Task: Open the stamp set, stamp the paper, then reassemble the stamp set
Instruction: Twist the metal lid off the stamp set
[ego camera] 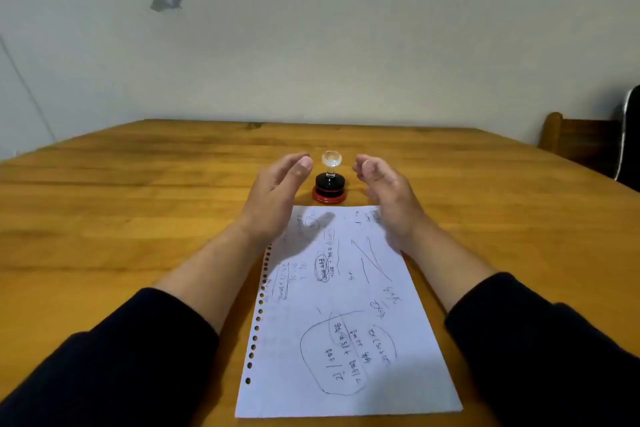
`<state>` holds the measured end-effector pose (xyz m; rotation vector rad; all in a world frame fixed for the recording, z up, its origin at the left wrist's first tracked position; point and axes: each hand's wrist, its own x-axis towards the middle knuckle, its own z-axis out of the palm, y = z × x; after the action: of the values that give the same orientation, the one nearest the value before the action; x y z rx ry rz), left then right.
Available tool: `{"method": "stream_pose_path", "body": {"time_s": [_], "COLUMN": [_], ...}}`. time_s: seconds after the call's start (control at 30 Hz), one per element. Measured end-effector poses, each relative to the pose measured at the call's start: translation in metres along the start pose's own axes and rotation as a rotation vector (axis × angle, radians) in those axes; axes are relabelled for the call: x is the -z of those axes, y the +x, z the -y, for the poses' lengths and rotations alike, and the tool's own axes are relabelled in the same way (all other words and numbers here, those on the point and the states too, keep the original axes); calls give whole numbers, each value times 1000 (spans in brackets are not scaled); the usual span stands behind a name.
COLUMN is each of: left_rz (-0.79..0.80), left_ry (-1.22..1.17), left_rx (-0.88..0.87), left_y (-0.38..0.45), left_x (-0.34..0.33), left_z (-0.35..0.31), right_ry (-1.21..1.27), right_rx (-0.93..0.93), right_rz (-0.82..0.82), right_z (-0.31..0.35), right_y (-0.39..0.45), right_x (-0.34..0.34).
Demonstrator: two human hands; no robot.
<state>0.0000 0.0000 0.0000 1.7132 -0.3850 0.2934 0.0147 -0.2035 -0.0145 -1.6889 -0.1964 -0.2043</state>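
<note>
The stamp set [330, 184] stands upright on the wooden table [138, 201], just beyond the paper's far edge. It has a clear round knob on top, a black body and a red base. A white punched sheet of paper [346, 322] covered in handwriting lies in front of me. My left hand [277, 194] hovers left of the stamp, fingers apart, holding nothing. Right of the stamp hovers my right hand [384, 191], its fingers loosely curled and empty. Neither hand touches the stamp.
A dark wooden chair back [581, 142] with something black draped on it stands at the table's far right corner. A pale wall [311, 45] runs behind the table's far edge.
</note>
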Motion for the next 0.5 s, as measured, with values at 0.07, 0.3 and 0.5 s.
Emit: {"method": "stream_pose_path", "body": {"time_s": [0.07, 0.3, 0.5], "left_rz": [21, 124, 205], "left_ry": [34, 68, 72], "left_rx": [3, 54, 82], "left_y": [3, 6, 8], "left_x": [-1, -1, -2], "left_z": [3, 5, 5], "right_ry": [21, -80, -159], "right_rx": [-31, -88, -86], "right_rz": [2, 75, 117], "right_z": [-5, -12, -10], "right_y": [7, 9, 12], "right_x": [-1, 1, -2]}}
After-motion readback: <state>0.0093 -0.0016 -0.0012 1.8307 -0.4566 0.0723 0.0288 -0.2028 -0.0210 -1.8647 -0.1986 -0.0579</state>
